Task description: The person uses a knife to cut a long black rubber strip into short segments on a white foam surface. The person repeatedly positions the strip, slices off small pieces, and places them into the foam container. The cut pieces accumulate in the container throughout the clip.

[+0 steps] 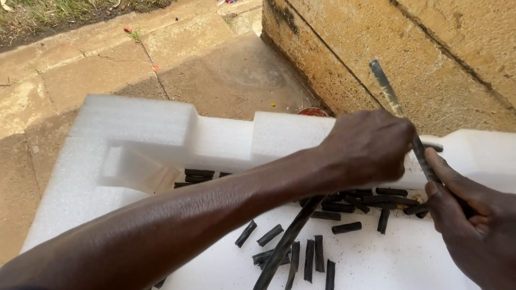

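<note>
Because the long dark stiff stalk [285, 241] runs out below the left hand's [371, 147] closed grip, it looks light, rigid and brittle; the right hand [467, 215] clamps a grey metal knife blade [395, 107] just beside, above cut black pieces [312, 252] on white foam [161, 134].

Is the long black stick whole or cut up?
Partly cut: the long black stick runs under the left hand, with short cut pieces scattered on the white foam.
</note>
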